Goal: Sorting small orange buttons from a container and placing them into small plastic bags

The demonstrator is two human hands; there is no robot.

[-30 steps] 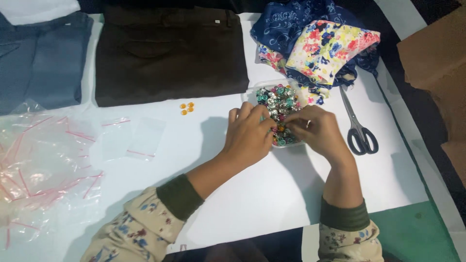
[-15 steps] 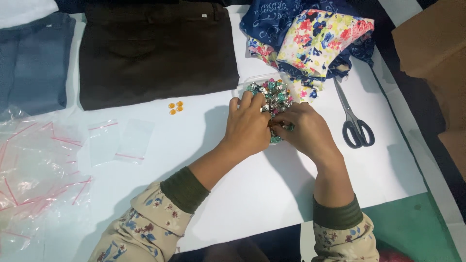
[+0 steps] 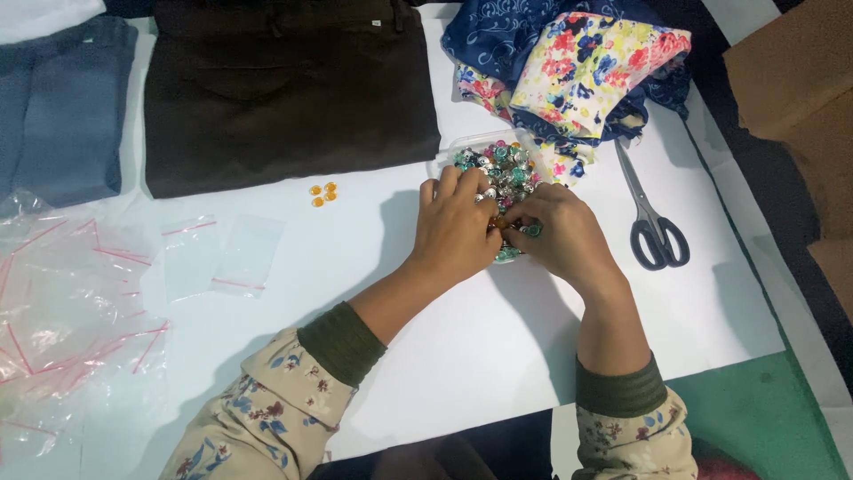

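— Glittery green and silver beads (image 3: 502, 169) fill a clear tray near the counter's (image 3: 426, 356) far edge, beside floral cloth (image 3: 586, 71). Both hands cover half.

— Fingers?

— Left hand (image 3: 458, 233) curled over the pile; right hand (image 3: 560, 240) pinching together, though what they grip is hidden.

Glossy metallic beads (image 3: 502, 169) glint in the upper middle; matt cloth lies folded in a dark brown garment (image 3: 284, 89); thin clear plastic bags (image 3: 62, 302) crinkle at left; scissors (image 3: 653, 218) have steel blades and dark plastic handles.
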